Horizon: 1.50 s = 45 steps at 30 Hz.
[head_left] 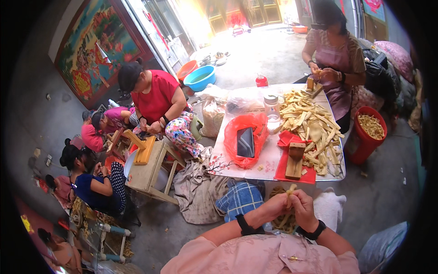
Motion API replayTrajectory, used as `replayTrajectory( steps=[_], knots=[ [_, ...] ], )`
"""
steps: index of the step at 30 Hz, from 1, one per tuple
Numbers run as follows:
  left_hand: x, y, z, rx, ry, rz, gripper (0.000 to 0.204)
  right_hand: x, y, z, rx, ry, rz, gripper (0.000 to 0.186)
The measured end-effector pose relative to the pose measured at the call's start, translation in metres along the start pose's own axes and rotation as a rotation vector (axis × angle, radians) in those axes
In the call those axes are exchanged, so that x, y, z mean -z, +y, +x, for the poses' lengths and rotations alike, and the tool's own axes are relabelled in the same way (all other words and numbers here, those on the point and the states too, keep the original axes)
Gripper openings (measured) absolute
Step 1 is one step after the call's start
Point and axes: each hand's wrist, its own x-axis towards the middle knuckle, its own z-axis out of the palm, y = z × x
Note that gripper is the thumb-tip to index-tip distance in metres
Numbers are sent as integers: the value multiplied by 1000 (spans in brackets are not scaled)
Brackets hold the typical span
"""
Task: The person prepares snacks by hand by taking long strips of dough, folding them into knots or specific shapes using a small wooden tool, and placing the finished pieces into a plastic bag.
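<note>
My left hand (275,207) and my right hand (303,205) meet just off the near edge of the table, both closed on a pale yellow strip (290,189). The strip's short end sticks up between my fingers, while the rest is hidden. Below my hands sits a container of knotted yellow pieces (284,222), partly covered by my wrists. Ahead on the table, a wooden block tool (295,160) stands on a red plastic sheet (282,168). A large heap of similar yellow strips (315,130) lies beyond it.
Left on the white table (220,148) are a red plastic bag (232,132) holding a dark-screened device (245,142) and a clear jar (272,109). A red bucket of pieces (365,148) stands right. Co-workers sit left and across; a checked blue cloth (244,197) lies near my left arm.
</note>
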Motion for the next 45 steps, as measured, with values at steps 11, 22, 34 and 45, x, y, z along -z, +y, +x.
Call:
replayTrajectory(
  steps=[11, 22, 34, 45],
  knots=[
    [-65, 42, -15, -1084, 493, 1513, 34, 6, -16, 23, -469, -48, 794, 16],
    [-50, 28, -18, -461, 405, 929, 13, 12, -24, 9, 181, 8, -502, 14],
    [-46, 45, -6, -692, 418, 927, 10, 27, -19, 31, -191, -76, 167, 12],
    [-49, 42, -1, -528, 416, 774, 12, 49, 15, 35, -482, 53, 665, 32]
  ],
)
